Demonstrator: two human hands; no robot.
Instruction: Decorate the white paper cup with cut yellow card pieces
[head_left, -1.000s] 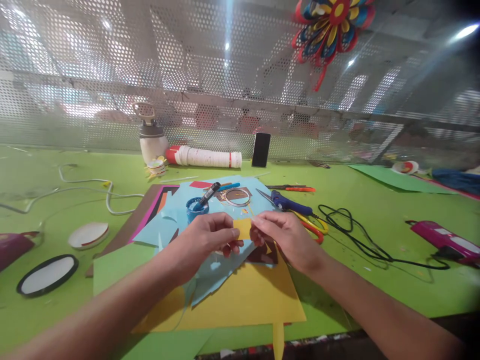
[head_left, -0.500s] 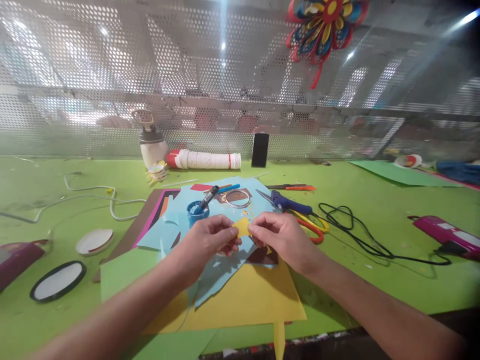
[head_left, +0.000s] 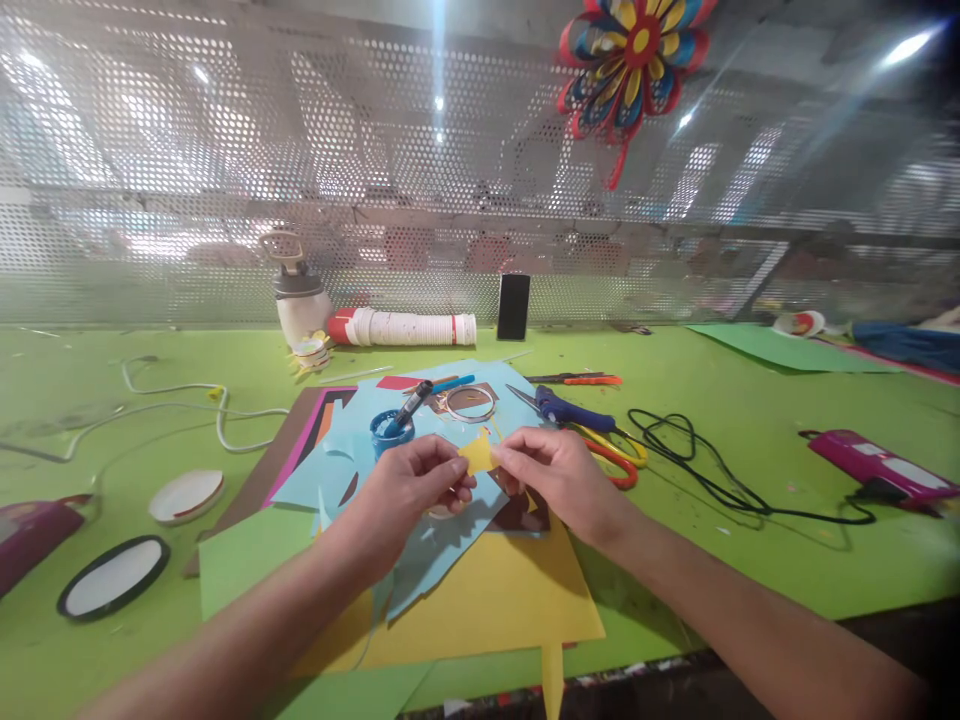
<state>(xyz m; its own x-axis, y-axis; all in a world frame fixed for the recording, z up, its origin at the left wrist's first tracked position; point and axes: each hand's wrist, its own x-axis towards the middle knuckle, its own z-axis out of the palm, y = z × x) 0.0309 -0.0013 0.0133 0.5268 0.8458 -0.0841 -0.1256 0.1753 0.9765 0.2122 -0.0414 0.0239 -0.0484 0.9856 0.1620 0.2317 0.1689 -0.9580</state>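
Observation:
Between both hands is a small yellow paper piece (head_left: 478,453) with pointed corners, held above the blue paper sheet (head_left: 427,568). My left hand (head_left: 420,482) pinches its left edge between thumb and fingers. On the opposite edge, my right hand (head_left: 551,470) does the same. Just beyond the left hand stands a blue jar (head_left: 391,432) with a black marker (head_left: 412,402) leaning across its top. A metal ring (head_left: 471,403) lies behind the yellow piece. Beside the right hand are scissors with red and yellow handles (head_left: 619,462), partly hidden, and a blue glue gun (head_left: 574,410).
The green table (head_left: 720,570) carries a yellow sheet (head_left: 487,610) under the blue one. At the back stand a spray bottle (head_left: 300,305), a stack of paper cups (head_left: 409,328) and a phone (head_left: 513,306). A black cord (head_left: 720,480) loops at right. Two white discs (head_left: 186,497) lie left.
The whole view has shifted slightly, so things appear a little lower and further left. Both hands keep their pinch on the yellow paper piece.

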